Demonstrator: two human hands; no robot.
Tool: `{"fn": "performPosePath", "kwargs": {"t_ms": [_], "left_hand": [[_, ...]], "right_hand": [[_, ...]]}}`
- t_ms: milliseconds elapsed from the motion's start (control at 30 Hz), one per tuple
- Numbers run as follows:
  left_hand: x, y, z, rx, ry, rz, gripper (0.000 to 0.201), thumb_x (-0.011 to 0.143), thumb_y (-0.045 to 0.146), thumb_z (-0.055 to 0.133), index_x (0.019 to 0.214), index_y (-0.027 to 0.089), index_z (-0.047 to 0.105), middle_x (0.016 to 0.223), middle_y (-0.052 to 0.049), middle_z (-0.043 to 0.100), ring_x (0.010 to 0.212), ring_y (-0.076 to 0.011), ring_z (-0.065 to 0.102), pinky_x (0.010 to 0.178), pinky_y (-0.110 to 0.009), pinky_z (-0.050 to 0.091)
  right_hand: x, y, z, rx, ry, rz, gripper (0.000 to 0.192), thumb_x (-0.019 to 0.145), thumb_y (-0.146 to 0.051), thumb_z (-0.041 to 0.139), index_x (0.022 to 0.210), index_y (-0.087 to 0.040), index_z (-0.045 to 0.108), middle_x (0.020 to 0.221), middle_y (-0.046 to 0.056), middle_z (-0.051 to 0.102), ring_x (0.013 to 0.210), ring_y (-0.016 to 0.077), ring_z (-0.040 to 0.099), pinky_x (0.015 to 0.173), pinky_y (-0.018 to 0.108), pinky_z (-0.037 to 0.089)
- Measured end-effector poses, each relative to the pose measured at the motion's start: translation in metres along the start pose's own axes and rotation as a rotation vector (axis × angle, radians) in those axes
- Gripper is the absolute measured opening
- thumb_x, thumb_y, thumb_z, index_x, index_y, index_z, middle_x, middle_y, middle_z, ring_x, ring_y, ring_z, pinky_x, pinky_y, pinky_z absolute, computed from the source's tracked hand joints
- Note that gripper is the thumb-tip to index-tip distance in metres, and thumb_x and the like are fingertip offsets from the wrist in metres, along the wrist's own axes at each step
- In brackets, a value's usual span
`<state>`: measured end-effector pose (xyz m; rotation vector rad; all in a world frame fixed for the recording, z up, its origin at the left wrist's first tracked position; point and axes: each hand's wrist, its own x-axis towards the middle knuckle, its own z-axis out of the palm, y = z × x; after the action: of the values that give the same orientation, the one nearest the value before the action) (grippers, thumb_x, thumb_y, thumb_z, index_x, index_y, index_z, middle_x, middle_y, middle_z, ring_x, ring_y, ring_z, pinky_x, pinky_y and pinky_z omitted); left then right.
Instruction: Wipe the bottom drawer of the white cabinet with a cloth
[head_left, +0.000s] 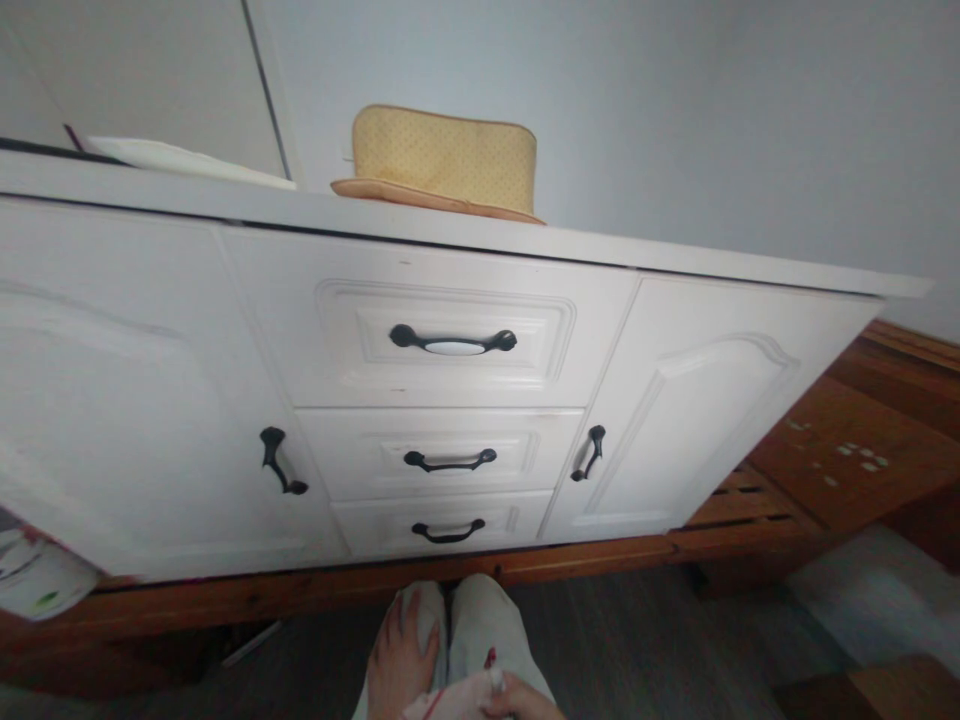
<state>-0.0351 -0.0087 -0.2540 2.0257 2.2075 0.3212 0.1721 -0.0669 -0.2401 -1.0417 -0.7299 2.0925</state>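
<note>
My left hand (401, 655) lies flat on my left knee with its fingers spread. At the bottom edge my right hand (521, 697), partly cut off by the frame, has its fingers closed on a pale pinkish cloth (454, 700) with a red line along it. The cloth covers the left wrist; whether it is a rag or part of a sleeve I cannot tell. A small dark red mark (491, 657) shows above the right hand. Both hands rest over my light trousers (484, 615), in front of a white cabinet (315, 250).
The cabinet has a top drawer handle (454, 343), two lower drawers and a door on each side. A yellow dotted fabric box (444, 155) stands on top, right of a white flat thing (180, 160). A wooden ledge (600, 560) runs below; a white bucket-like container (45, 575) sits left.
</note>
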Motion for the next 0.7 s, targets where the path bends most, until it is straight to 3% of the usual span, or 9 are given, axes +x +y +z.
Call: {"fn": "performPosePath", "kwargs": {"t_ms": [167, 400, 567, 700], "left_hand": [[0.0, -0.003, 0.007, 0.009, 0.038, 0.012, 0.053, 0.098, 0.035, 0.036, 0.146, 0.015, 0.047, 0.15, -0.02, 0.051, 0.134, -0.0319, 0.053, 0.101, -0.045, 0.051], [0.001, -0.006, 0.014, -0.009, 0.083, 0.031, 0.053, 0.1, 0.036, 0.033, 0.146, 0.015, 0.047, 0.148, -0.02, 0.053, 0.134, -0.0315, 0.054, 0.099, -0.045, 0.052], [0.001, -0.005, 0.012, -0.009, 0.048, 0.012, 0.054, 0.098, 0.037, 0.036, 0.147, 0.016, 0.047, 0.149, -0.019, 0.052, 0.135, -0.0316, 0.053, 0.1, -0.045, 0.051], [0.0, -0.004, 0.008, -0.004, 0.046, 0.022, 0.054, 0.097, 0.036, 0.038, 0.146, 0.016, 0.048, 0.149, -0.02, 0.052, 0.136, -0.0307, 0.052, 0.101, -0.044, 0.05]], "right_hand": [[-0.004, -0.002, 0.005, 0.124, 0.094, 0.029, 0.049, 0.041, -0.041, 0.088, 0.082, -0.015, 0.078, 0.079, 0.005, 0.075, 0.076, 0.018, 0.064, 0.088, 0.033, 0.044], [-0.006, -0.005, 0.006, 0.147, 0.119, 0.061, 0.049, 0.038, -0.033, 0.085, 0.081, -0.011, 0.078, 0.076, 0.005, 0.074, 0.073, 0.0178, 0.063, 0.089, 0.034, 0.042], [-0.01, -0.01, 0.012, 0.149, 0.061, 0.035, 0.046, 0.045, -0.032, 0.084, 0.086, -0.013, 0.078, 0.079, 0.006, 0.074, 0.077, 0.0202, 0.064, 0.09, 0.036, 0.041], [-0.006, -0.012, 0.014, 0.101, 0.023, 0.026, 0.041, 0.042, -0.036, 0.086, 0.076, -0.014, 0.076, 0.068, 0.002, 0.069, 0.073, 0.0192, 0.06, 0.092, 0.037, 0.04]]}}
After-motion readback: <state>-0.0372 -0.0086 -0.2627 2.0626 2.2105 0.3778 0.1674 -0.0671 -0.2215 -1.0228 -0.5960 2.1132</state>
